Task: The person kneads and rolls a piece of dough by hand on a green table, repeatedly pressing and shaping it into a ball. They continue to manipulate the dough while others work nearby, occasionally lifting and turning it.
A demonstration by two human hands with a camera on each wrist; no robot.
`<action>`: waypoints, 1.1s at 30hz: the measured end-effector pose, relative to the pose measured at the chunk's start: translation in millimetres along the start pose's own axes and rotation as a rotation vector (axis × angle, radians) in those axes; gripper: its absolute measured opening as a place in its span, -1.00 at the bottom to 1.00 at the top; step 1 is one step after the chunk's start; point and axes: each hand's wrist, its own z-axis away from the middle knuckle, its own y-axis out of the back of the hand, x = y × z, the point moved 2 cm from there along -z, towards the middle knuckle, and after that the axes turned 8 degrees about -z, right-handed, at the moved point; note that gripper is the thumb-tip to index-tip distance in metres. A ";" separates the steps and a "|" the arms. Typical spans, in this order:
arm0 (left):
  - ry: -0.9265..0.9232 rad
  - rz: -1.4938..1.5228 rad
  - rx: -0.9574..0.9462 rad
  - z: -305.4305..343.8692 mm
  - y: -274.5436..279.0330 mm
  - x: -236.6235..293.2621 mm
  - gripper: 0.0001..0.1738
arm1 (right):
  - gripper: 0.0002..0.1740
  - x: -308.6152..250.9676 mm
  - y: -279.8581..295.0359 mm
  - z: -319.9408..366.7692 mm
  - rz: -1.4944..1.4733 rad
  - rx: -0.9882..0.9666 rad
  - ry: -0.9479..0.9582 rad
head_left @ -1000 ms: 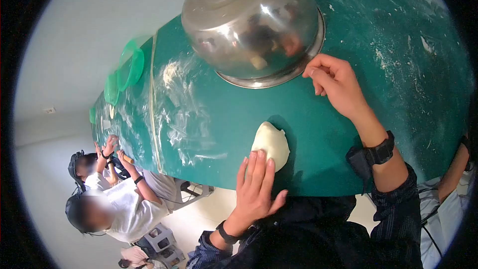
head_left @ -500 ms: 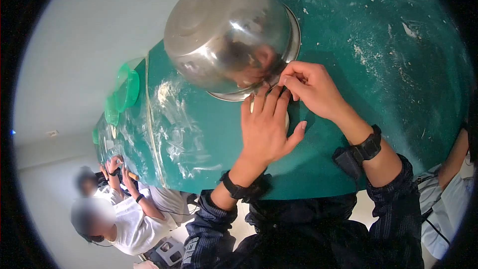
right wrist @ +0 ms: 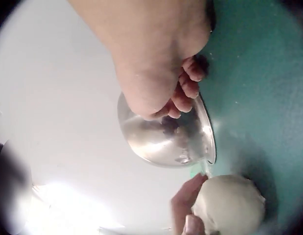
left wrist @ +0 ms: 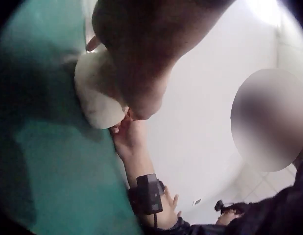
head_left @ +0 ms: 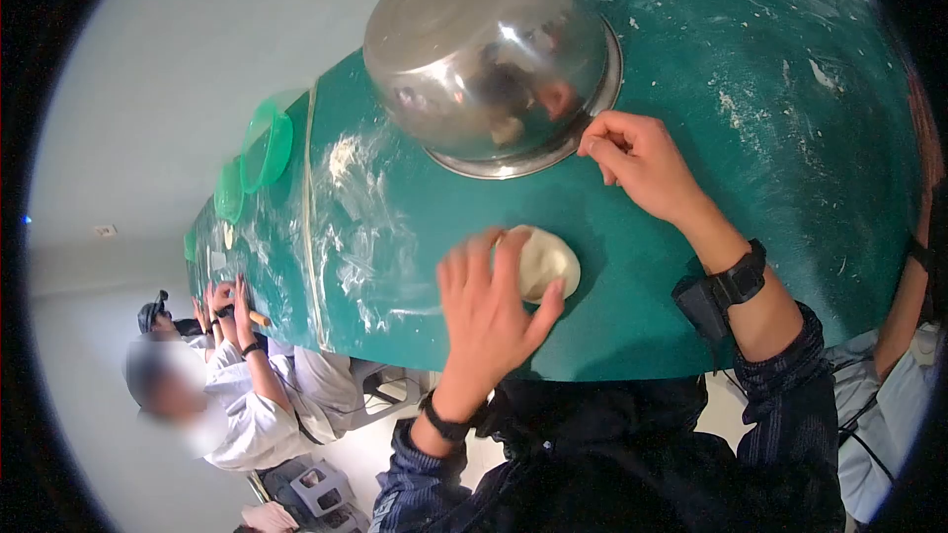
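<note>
A pale, rounded lump of dough point(head_left: 549, 265) sits on the green table, its top shallowly dented in the head view. My left hand point(head_left: 484, 306) is at its near left side, fingers blurred and extended, thumb at the dough's near edge. The left wrist view shows the dough point(left wrist: 100, 93) beside the dark underside of that hand. Farther off, my right hand point(head_left: 642, 163) has its fingers curled, fingertips overlapping the rim of an upturned steel bowl point(head_left: 484, 49). In the right wrist view the curled fingers point(right wrist: 182, 100) hold nothing visible, with the dough below them.
Flour and dough scraps streak the green table point(head_left: 681, 306). Green plastic bowls point(head_left: 265, 148) stand at the far left beyond a seam. Another person in a white shirt point(head_left: 247, 405) works at the left edge. Someone's arm point(head_left: 904, 316) shows at the right edge.
My left hand moved forward over the dough, near the bowl, then drew back to its left side. The dough now looks rounder. My right hand keeps its curled pose by the rim.
</note>
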 end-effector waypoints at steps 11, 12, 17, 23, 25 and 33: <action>-0.106 0.053 -0.033 69.8 -4.9 -4.4 -0.19 | -0.80 0.1 0.6 4.1 -0.007 0.018 -0.020; -0.104 0.029 -0.025 71.2 -4.6 -5.0 -0.17 | -0.81 -0.9 0.0 3.9 0.009 0.019 -0.023; -0.197 0.069 -0.053 49.3 -12.4 15.8 -0.21 | -0.78 5.8 -0.3 4.0 0.021 0.030 0.009; -0.284 -0.073 -0.156 21.2 -33.6 40.2 -0.15 | -0.75 0.9 -0.5 1.3 0.034 0.045 0.008; -0.230 -0.055 -0.161 -13.5 -31.9 41.7 -0.14 | -0.74 2.4 0.5 -0.9 0.024 0.053 0.048; -0.123 0.738 -0.079 -62.8 -54.4 -18.7 -0.41 | -0.75 2.4 -1.8 -1.1 0.048 0.092 0.042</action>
